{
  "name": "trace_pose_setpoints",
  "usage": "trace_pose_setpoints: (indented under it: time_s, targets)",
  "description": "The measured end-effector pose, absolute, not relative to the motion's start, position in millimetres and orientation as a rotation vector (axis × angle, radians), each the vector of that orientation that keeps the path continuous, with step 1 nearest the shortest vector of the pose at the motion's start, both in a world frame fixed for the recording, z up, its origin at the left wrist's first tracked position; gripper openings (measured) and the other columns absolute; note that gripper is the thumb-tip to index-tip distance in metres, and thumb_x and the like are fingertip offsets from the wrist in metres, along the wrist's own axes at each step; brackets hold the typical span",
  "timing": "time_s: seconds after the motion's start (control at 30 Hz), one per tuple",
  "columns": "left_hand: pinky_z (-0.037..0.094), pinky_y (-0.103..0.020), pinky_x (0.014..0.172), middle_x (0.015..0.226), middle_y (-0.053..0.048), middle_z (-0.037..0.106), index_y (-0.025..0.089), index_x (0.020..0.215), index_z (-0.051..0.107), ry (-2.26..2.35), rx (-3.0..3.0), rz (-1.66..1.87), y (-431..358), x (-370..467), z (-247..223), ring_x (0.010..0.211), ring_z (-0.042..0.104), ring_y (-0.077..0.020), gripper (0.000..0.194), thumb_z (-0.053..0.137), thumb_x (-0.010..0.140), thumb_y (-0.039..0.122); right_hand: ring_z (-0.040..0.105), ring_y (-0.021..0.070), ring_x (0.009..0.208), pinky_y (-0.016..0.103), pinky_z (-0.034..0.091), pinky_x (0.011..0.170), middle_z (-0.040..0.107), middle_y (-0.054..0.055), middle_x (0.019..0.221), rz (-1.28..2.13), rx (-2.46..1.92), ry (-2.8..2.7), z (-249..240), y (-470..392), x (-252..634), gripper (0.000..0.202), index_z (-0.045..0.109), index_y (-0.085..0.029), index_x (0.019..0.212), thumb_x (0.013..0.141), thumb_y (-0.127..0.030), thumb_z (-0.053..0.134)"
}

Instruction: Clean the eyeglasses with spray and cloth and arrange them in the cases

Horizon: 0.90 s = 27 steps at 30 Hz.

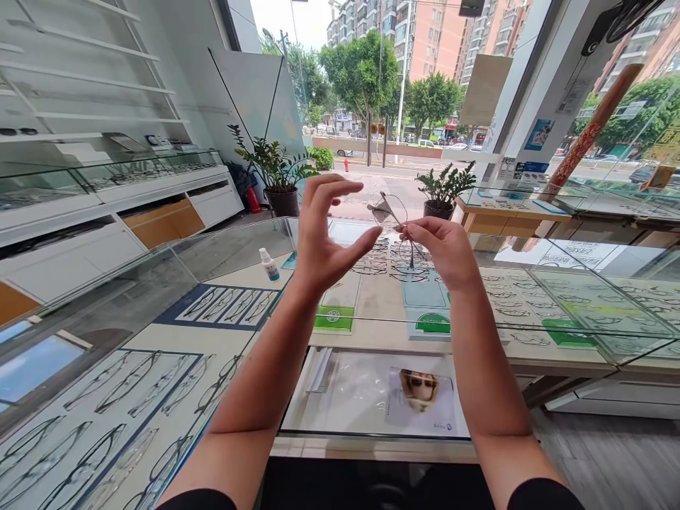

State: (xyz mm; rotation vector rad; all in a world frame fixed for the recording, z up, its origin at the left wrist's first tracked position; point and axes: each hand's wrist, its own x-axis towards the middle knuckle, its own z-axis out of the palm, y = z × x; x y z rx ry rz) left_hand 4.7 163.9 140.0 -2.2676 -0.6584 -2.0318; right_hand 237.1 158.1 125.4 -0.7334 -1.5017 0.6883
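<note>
A pair of thin-framed eyeglasses (394,210) is held up over the glass display counter. My right hand (445,248) pinches it between thumb and fingers, close to the middle of the frame. One round rim and a small greyish piece show above the fingertips, and a thin part hangs below them. My left hand (330,230) is raised to the left of the eyeglasses, thumb and fingers spread wide in a C shape. Nothing lies between its fingers, and a gap separates it from the frame.
The glass display counter (361,322) holds many rows of eyeglasses. On its left top stands a small spray bottle (268,264). A leaflet with a picture (422,400) lies below my hands. Potted plants (281,202) stand by the glass front, with wall shelves (100,88) at left.
</note>
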Motion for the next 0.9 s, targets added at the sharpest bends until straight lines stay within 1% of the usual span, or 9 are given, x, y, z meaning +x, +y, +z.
trace_pose_setpoints:
  time_s: [0.07, 0.13, 0.2, 0.27, 0.37, 0.53, 0.63, 0.73, 0.9]
  targets:
    - [0.059, -0.04, 0.086, 0.1, -0.006, 0.073, 0.028, 0.106, 0.082, -0.76, -2.109, -2.152, 160, 17, 136, 0.095, 0.066, -0.0227, 0.037, 0.084, 0.096, 0.063, 0.081, 0.0232, 0.098, 0.046, 0.065, 0.099, 0.088, 0.006, 0.103, 0.49, -0.76, -1.421, 123, 159, 231, 0.017, 0.086, -0.023, 0.099, 0.097, -0.039, 0.08]
    - [0.05, -0.035, 0.07, 0.077, -0.002, 0.064, 0.026, 0.092, 0.083, -0.904, -2.194, -2.226, 159, 31, 131, 0.072, 0.055, -0.017, 0.036, 0.082, 0.098, 0.061, 0.08, 0.0243, 0.106, 0.046, 0.064, 0.103, 0.087, 0.007, 0.11, 0.273, -0.752, -1.4, 121, 159, 224, 0.015, 0.084, -0.025, 0.1, 0.101, -0.037, 0.075]
    - [0.039, -0.032, 0.06, 0.066, 0.001, 0.057, 0.025, 0.091, 0.085, -1.061, -2.397, -2.311, 162, 42, 126, 0.062, 0.044, -0.0137, 0.039, 0.086, 0.093, 0.063, 0.079, 0.0257, 0.113, 0.047, 0.064, 0.106, 0.086, 0.008, 0.113, 0.094, -0.732, -1.432, 119, 159, 215, 0.015, 0.081, -0.027, 0.101, 0.106, -0.037, 0.07]
    - [0.033, -0.031, 0.057, 0.065, 0.001, 0.059, 0.023, 0.09, 0.087, -1.176, -2.573, -2.46, 169, 49, 122, 0.06, 0.04, -0.0121, 0.044, 0.091, 0.085, 0.067, 0.079, 0.0275, 0.116, 0.048, 0.064, 0.106, 0.085, 0.009, 0.113, -0.043, -0.732, -1.465, 116, 160, 207, 0.018, 0.079, -0.029, 0.102, 0.109, -0.037, 0.065]
    - [0.033, -0.029, 0.057, 0.071, 0.0, 0.065, 0.022, 0.085, 0.085, -1.258, -2.676, -2.698, 181, 55, 119, 0.062, 0.042, -0.0107, 0.049, 0.097, 0.075, 0.068, 0.078, 0.0304, 0.119, 0.053, 0.062, 0.109, 0.084, 0.011, 0.118, -0.187, -0.777, -1.494, 108, 166, 199, 0.02, 0.078, -0.029, 0.106, 0.112, -0.035, 0.059]
    - [0.033, -0.028, 0.057, 0.067, 0.002, 0.06, 0.02, 0.081, 0.083, -1.416, -2.636, -2.849, 199, 61, 117, 0.06, 0.038, -0.0089, 0.049, 0.101, 0.065, 0.062, 0.075, 0.0325, 0.126, 0.057, 0.057, 0.116, 0.082, 0.016, 0.129, -0.207, -0.846, -1.525, 96, 180, 194, 0.023, 0.077, -0.026, 0.116, 0.11, -0.028, 0.055]
    - [0.033, -0.029, 0.058, 0.068, 0.001, 0.061, 0.02, 0.083, 0.084, -1.486, -2.629, -2.753, 217, 61, 118, 0.061, 0.037, -0.0102, 0.048, 0.098, 0.066, 0.062, 0.074, 0.0315, 0.126, 0.055, 0.057, 0.116, 0.082, 0.015, 0.128, -0.156, -0.85, -1.535, 97, 187, 197, 0.022, 0.076, -0.025, 0.118, 0.107, -0.028, 0.057]
    - [0.033, -0.03, 0.061, 0.069, -0.001, 0.064, 0.019, 0.083, 0.084, -1.578, -2.641, -2.488, 249, 55, 122, 0.063, 0.039, -0.0113, 0.045, 0.096, 0.068, 0.059, 0.075, 0.03, 0.117, 0.051, 0.06, 0.107, 0.083, 0.012, 0.12, -0.088, -0.903, -1.53, 101, 197, 218, 0.018, 0.076, -0.025, 0.113, 0.105, -0.033, 0.062]
    - [0.035, -0.033, 0.068, 0.069, -0.002, 0.066, 0.016, 0.079, 0.081, -1.729, -2.584, -2.051, 322, 39, 130, 0.066, 0.046, -0.014, 0.03, 0.091, 0.074, 0.044, 0.073, 0.0306, 0.107, 0.049, 0.057, 0.1, 0.082, 0.013, 0.113, -0.039, -1.227, -1.545, 76, 221, 323, 0.026, 0.078, -0.021, 0.104, 0.1, -0.04, 0.061]
